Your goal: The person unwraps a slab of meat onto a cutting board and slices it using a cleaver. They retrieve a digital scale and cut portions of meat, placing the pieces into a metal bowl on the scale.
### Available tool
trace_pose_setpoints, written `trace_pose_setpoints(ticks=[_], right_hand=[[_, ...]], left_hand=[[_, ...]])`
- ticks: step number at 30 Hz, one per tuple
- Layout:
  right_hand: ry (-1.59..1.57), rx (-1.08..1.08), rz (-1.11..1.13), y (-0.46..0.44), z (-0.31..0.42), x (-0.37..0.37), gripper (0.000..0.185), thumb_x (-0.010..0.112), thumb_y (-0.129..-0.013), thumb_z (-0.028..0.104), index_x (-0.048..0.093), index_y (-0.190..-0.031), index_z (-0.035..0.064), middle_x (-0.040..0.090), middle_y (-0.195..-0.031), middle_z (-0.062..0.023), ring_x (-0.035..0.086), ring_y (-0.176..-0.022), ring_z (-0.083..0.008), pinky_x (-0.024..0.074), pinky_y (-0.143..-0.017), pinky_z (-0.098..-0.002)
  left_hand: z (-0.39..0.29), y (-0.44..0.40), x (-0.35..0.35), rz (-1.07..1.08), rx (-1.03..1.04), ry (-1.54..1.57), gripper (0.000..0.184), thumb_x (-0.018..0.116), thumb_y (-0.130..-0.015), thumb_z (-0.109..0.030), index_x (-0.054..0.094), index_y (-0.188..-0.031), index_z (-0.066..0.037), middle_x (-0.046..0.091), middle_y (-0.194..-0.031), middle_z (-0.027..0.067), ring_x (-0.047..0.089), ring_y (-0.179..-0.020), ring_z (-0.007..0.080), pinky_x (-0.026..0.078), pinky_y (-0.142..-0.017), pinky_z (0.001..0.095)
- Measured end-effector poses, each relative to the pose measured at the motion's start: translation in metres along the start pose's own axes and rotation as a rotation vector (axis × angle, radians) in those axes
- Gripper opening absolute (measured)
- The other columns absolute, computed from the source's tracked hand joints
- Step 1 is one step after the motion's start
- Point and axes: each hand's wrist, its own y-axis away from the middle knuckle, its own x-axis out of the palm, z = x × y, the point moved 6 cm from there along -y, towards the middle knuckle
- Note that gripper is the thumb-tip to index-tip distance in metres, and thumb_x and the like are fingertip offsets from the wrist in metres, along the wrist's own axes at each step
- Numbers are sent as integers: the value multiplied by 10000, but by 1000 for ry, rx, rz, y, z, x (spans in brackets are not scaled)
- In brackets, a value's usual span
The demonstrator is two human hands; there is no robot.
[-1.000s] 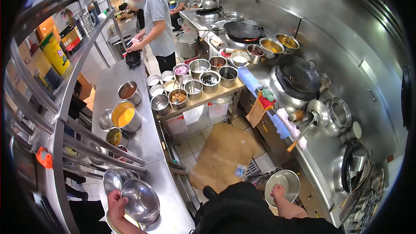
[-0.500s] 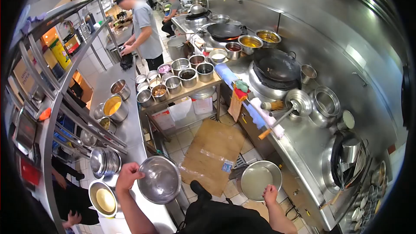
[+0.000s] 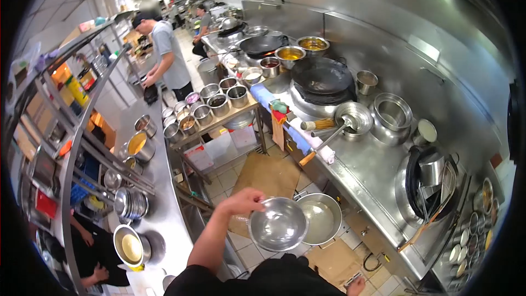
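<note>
My left hand [image 3: 246, 201] is closed on the rim of a shiny steel mixing bowl [image 3: 278, 225], which looks empty inside. From my view the bowl overlaps the left side of a large steel pot [image 3: 323, 208] low by the stove. Pale cloudy liquid covers the pot's bottom. Down at the lower edge, my right hand [image 3: 356, 285] is apart from the pot, beside a small dark-and-silver object [image 3: 351, 280]. Its fingers are too small and partly hidden to read, and I cannot tell whether it holds that object.
To the left, a steel counter [image 3: 167, 208] carries stacked bowls [image 3: 131, 203] and a pot of yellowish contents [image 3: 131, 248]. A cardboard sheet [image 3: 268, 174] lies on the tiles. Woks [image 3: 322, 77] and a strainer [image 3: 355, 118] line the stove at right. A co-worker [image 3: 170, 55] stands further back.
My left hand has carried the bowl rightward, from beside the counter to the large pot. My right hand has left the pot's rim and moved lower. The camera view has shifted.
</note>
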Motion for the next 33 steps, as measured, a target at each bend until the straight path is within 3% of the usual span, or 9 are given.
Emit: trace_pose_setpoints(ticks=[3,8,10,15,18,20,26,31,33], right_hand=[[388,292,-78,80,80,-86,422,598,-1060,413,745,-1061,17,751,-956,-249,662,-814,-313,525,-783,-511],[191,221,-9,105,32,-116,275,580,-1050,232,732,-1006,7,740,-895,-191,712,-889,-344,542,-748,-495],[-367,418,-135,75,45,-111,336,514,-1123,312,473,-843,130,432,-603,18,412,-444,-98,355,-376,-295],[-777,532,62,46,237,-127,565,472,-1055,685,560,-1198,146,645,-1041,-70,645,-746,-240,562,-620,-370],[-1027,524,82,50,309,-164,350,565,-1076,410,590,-1208,86,691,-1051,-113,697,-839,-223,597,-608,-368],[-863,543,183,46,265,-195,528,578,-1053,456,450,-1441,121,648,-1318,-163,703,-1055,-287,645,-708,-457],[-633,566,-10,103,120,-336,516,594,-1062,198,439,-1542,88,708,-1219,-136,738,-982,-246,672,-652,-387],[-864,833,-496,221,5,-427,482,534,-1024,115,496,-1502,69,702,-1216,-158,760,-830,-244,671,-616,-377],[-935,918,-788,271,-34,-443,483,490,-1040,98,453,-1521,83,707,-1214,-156,757,-979,-310,685,-644,-440]], left_hand=[[6,-92,54,165,94,-82,305,787,-843,-141,499,-756,-95,435,-689,-67,430,-675,55,369,-564,315],[-52,-168,203,333,346,-159,282,787,-782,-167,534,-756,-47,521,-640,31,476,-619,130,400,-556,374],[-80,-167,260,322,370,-161,267,784,-772,-166,553,-755,-33,578,-663,92,528,-608,197,423,-567,405],[-88,-147,392,272,328,-235,265,781,-758,-168,564,-758,-17,614,-696,152,583,-621,282,451,-589,433],[-77,-142,474,308,327,-289,271,803,-750,-183,582,-757,-27,639,-706,163,616,-646,300,472,-610,442],[-78,-138,543,301,473,-294,273,817,-770,-187,591,-755,-35,647,-711,165,627,-661,299,481,-622,450],[-52,-96,766,838,176,-257,211,834,-900,-179,698,-980,-39,736,-871,49,669,-816,129,543,-714,337],[-93,-12,906,1053,306,-312,488,834,-922,-212,627,-1328,-37,741,-1128,93,716,-888,167,568,-825,320],[-95,-11,945,1158,321,-358,489,833,-923,-210,630,-1333,-37,742,-1143,104,722,-913,171,569,-831,322]])
